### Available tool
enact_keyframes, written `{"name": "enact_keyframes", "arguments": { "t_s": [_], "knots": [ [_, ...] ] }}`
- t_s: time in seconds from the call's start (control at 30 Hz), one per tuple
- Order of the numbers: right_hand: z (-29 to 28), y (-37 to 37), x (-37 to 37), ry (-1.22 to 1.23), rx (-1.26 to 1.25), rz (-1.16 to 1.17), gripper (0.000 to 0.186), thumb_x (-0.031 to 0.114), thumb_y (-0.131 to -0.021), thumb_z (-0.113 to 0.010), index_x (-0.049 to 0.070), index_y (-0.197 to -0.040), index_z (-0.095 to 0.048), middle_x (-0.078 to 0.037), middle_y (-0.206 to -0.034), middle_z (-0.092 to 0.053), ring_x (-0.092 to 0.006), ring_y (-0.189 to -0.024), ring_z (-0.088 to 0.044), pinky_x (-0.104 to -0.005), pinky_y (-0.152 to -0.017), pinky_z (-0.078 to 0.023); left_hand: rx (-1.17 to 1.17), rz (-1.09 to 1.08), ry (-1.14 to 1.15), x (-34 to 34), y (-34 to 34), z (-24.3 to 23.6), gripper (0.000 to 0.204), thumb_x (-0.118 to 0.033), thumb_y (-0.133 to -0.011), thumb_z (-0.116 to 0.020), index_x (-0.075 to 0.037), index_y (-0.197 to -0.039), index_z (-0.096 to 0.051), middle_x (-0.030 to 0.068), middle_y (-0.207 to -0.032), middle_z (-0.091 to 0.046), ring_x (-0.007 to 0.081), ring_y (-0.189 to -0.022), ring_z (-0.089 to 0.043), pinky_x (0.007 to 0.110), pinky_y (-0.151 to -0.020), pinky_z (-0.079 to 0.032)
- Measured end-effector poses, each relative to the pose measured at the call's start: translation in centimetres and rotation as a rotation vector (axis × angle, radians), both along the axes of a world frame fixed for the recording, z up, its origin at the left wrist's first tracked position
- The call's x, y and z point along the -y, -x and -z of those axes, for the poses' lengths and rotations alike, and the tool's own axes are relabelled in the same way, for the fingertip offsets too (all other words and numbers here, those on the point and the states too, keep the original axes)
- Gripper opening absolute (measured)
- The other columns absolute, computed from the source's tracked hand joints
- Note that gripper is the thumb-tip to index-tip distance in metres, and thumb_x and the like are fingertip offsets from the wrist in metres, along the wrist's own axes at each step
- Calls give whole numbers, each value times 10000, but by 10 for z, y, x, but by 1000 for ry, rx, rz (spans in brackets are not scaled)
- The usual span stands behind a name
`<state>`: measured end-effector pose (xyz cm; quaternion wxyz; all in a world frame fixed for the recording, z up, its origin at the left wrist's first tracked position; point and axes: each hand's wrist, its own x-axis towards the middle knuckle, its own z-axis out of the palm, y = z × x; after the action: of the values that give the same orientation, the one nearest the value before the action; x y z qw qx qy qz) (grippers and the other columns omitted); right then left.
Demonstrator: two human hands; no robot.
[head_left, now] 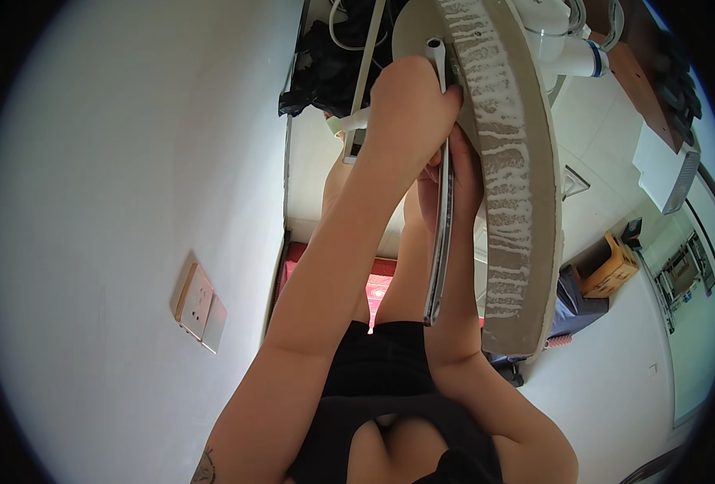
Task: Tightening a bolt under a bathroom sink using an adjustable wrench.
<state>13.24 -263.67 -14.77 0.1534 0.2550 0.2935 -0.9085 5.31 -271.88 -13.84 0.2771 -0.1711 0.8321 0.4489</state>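
Note:
My left hand (414, 109) is closed round the upper part of a long, narrow metal bar (438, 266) with a white upper end. My right hand (460, 169) grips the same bar just below, fingers partly hidden behind it. The bar runs almost vertically in the picture alongside a curved grey panel (535, 202), whose band of rough, streaky white material faces up. Part of a flat grey surface (410, 28) shows behind my left hand.
A white wall (99, 202) with a socket plate (200, 306) is at my left. Black bags (321, 68) lie ahead. A red mat (377, 290) is below. At right are white pipes (575, 56), a yellow crate (607, 270) and a dark bin (575, 306).

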Motion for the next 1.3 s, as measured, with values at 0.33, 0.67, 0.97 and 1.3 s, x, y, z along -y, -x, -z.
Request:
{"name": "enact_keyframes", "arguments": {
  "t_s": [0.33, 0.67, 0.97, 1.3],
  "knots": [
    [-5, 3, 0, -67, 86, 49, 273, 169, -982, -428, 43, -1197, -540, 45, -706, -501, -18, -564, -419, -172, -498, -322, -1, 96, 66, -9, 1, 1, 336, -245, -782, -625, 92, -773, -618, 217, -611, -598, 357, -608, -629, 405, -634, -502],
    [9, -12, -9, 146, 166, 52, 217, 213, -1001, -390, 79, -978, -559, 33, -651, -480, -25, -544, -402, -183, -513, -335, 28, 23, 28, -11, -2, -5, 339, -233, -790, -613, 106, -772, -613, 216, -616, -606, 375, -610, -628, 413, -634, -510],
    [-13, 1, 2, 112, -65, 54, 252, 225, -1016, -368, 78, -899, -536, 16, -610, -457, -38, -514, -388, -170, -498, -331, -6, 128, 133, -6, 8, -11, 263, -176, -739, -626, 86, -714, -639, 258, -685, -616, 396, -679, -641, 423, -650, -514],
    [21, -27, -14, 199, 168, 144, 234, 191, -1017, -360, 66, -963, -551, 31, -603, -436, -30, -484, -369, -181, -441, -299, -13, 118, 135, -14, 0, -10, 236, -130, -731, -602, 99, -783, -630, 287, -788, -617, 432, -795, -618, 455, -727, -491]
  ]
}}
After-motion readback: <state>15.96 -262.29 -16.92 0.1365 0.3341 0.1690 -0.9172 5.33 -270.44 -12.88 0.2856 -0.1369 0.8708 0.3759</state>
